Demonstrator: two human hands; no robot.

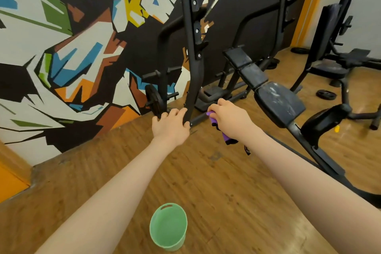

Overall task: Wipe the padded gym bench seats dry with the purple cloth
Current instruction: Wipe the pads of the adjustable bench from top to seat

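Observation:
A black padded bench [278, 102] with a streaked, worn seat slopes up to the right of centre, its back pads [250, 74] rising toward the wall. My right hand [231, 118] grips a bunched purple cloth [225, 134] with black edging, held left of the seat and apart from it. My left hand [171, 123] reaches forward, its fingers around the lower part of a black upright post [194, 80]. A second bench [329, 68] with a tall backrest stands at the far right.
A green plastic bucket [168, 227] stands on the wooden floor between my arms. Weight plates [155, 100] hang on a rack by the painted wall, and one plate [326, 94] lies on the floor. The bench's black frame rail [309, 163] runs along the right.

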